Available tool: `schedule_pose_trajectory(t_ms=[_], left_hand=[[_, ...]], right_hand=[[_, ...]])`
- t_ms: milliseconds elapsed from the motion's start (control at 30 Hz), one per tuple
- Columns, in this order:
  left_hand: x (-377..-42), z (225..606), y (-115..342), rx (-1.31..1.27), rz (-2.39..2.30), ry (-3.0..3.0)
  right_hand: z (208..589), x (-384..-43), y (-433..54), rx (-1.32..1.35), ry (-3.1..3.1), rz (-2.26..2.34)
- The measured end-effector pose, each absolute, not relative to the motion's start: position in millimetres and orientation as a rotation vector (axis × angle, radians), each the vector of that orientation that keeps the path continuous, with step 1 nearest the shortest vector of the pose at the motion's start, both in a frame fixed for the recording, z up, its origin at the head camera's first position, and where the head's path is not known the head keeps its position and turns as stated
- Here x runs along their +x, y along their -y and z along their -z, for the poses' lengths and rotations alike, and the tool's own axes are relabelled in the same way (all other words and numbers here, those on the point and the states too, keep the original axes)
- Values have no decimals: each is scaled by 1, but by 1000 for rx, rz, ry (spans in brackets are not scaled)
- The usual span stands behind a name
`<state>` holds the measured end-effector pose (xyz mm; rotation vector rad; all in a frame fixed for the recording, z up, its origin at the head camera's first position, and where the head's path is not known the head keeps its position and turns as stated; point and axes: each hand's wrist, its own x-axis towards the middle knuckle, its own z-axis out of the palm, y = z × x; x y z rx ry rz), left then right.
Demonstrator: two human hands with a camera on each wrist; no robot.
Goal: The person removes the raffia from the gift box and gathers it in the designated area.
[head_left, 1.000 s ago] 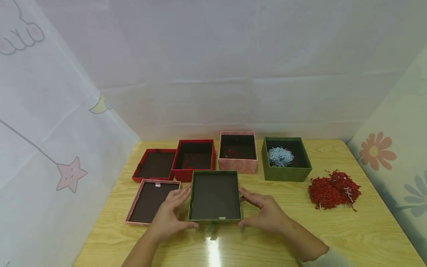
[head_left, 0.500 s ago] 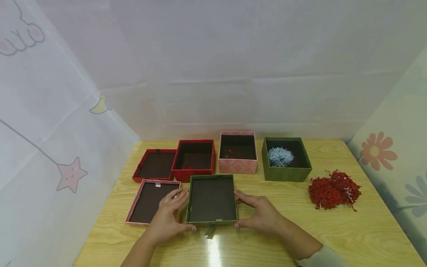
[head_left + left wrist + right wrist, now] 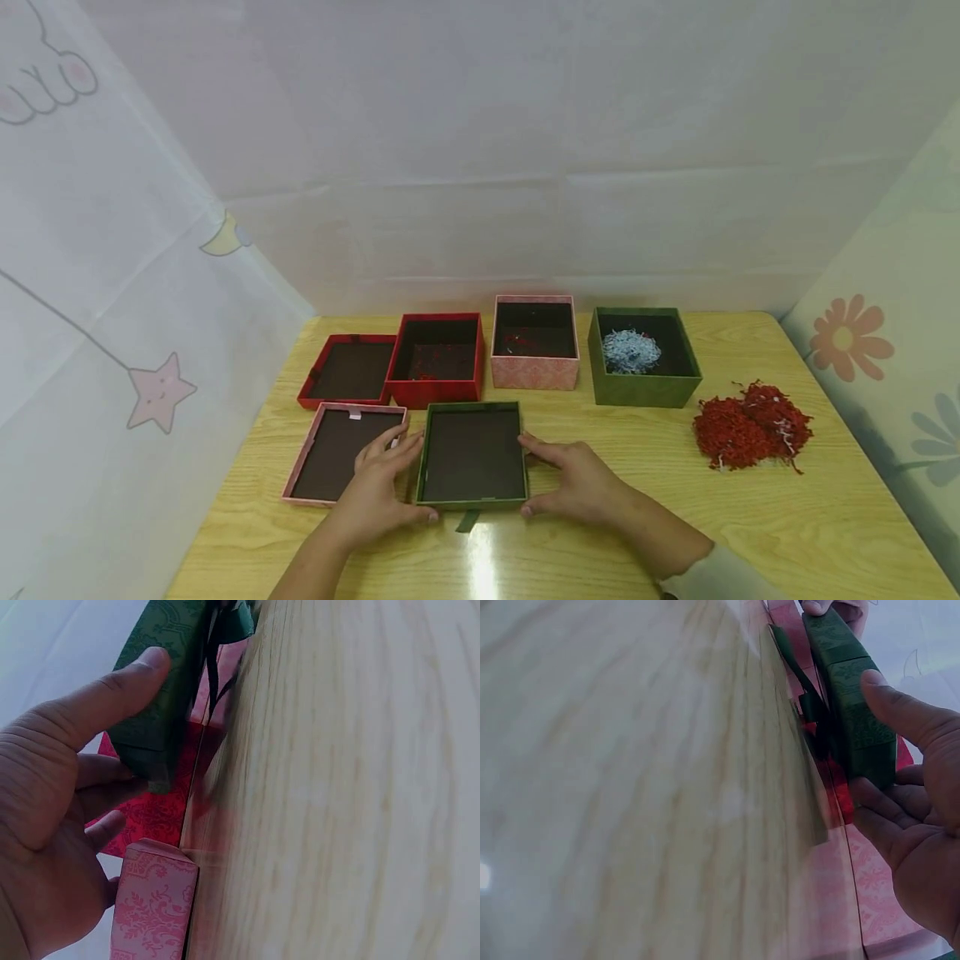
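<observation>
A square green box lid, dark inner side up, is held between my two hands at the table's front middle. My left hand grips its left end, thumb on the green patterned front wall and fingers behind. At the right end, my right hand holds it the same way, as the right wrist view shows. Both wrist views show a small gap under the lid, just above the table. From its underside hangs a green ribbon. A pink lid lies beside my left hand.
At the back stand a red box, a pink box and a green box with pale blue shredded paper. A red lid lies left of them. Red shredded paper is heaped on the right of the wooden table.
Both hands have brought the green lid lower, toward me and slightly left. It has come down closer to the table beside the pink lid. The boxes and paper have not moved.
</observation>
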<state>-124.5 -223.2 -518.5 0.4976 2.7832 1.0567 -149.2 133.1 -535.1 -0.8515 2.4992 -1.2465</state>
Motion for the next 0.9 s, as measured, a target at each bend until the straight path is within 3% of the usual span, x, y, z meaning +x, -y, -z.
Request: schedule_pose_trajectory(t_ms=[900], left_hand=[[-131, 519, 216, 497, -652, -2910]], right_hand=[[534, -154, -127, -870, -2519, 1099]])
